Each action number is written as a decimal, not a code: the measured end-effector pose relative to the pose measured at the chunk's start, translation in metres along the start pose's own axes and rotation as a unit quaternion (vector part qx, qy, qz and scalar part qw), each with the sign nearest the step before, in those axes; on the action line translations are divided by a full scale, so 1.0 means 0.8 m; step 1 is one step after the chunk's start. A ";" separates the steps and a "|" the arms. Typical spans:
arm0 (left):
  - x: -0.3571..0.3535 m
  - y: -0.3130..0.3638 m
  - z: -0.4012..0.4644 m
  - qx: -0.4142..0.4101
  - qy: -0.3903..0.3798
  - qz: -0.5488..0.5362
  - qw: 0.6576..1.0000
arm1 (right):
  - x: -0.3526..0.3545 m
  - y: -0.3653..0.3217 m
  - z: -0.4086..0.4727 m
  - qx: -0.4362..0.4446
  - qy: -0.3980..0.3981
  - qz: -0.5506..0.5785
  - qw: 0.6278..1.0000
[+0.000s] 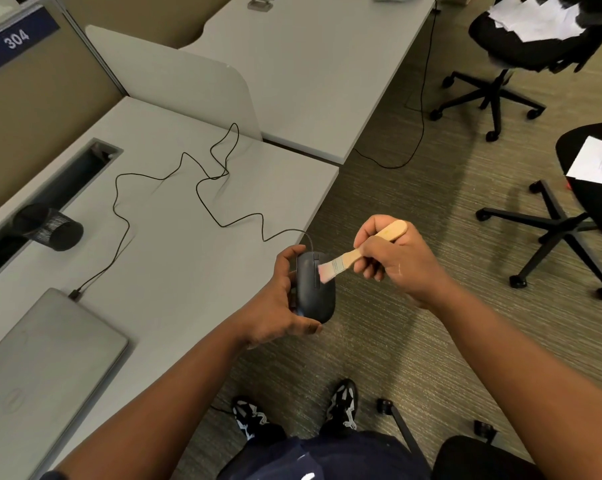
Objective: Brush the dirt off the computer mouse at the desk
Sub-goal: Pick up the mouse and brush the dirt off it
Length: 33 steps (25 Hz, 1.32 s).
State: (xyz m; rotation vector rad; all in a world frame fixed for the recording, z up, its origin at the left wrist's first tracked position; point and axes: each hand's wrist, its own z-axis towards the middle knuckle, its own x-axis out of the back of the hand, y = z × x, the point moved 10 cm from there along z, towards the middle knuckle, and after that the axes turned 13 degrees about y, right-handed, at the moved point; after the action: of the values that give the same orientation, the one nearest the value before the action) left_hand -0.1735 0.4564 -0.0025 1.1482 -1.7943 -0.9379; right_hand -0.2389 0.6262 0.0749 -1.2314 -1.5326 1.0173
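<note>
A black wired computer mouse (314,292) is held off the desk's right edge, above the carpet. My left hand (281,301) grips it from the left side, thumb at its rear. My right hand (393,258) holds a small wooden-handled brush (353,254). The brush's pale bristles touch the top of the mouse near the scroll wheel. The mouse's thin black cable (202,188) snakes back across the grey desk (175,271) to a closed grey laptop (46,362).
A black mesh pen cup (52,226) lies on its side by the desk's cable slot (60,188). A grey divider (175,81) separates the neighbouring desk. Office chairs (521,50) with papers stand on the carpet to the right. My shoes (341,403) are below.
</note>
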 end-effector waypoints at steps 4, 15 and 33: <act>-0.003 -0.002 0.001 -0.002 -0.005 0.006 1.000 | -0.011 0.011 0.001 -0.025 -0.011 -0.016 0.999; -0.006 -0.004 -0.002 -0.005 -0.017 0.013 1.000 | 0.007 0.009 0.010 0.033 0.067 0.031 0.997; -0.012 -0.002 -0.014 -0.010 -0.027 0.026 0.999 | 0.007 -0.006 0.003 0.153 0.053 -0.108 0.981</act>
State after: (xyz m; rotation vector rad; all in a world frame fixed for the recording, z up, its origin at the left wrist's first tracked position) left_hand -0.1603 0.4629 -0.0015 1.0681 -1.8447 -0.9632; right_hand -0.2430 0.6305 0.0794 -0.8708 -1.3363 0.9839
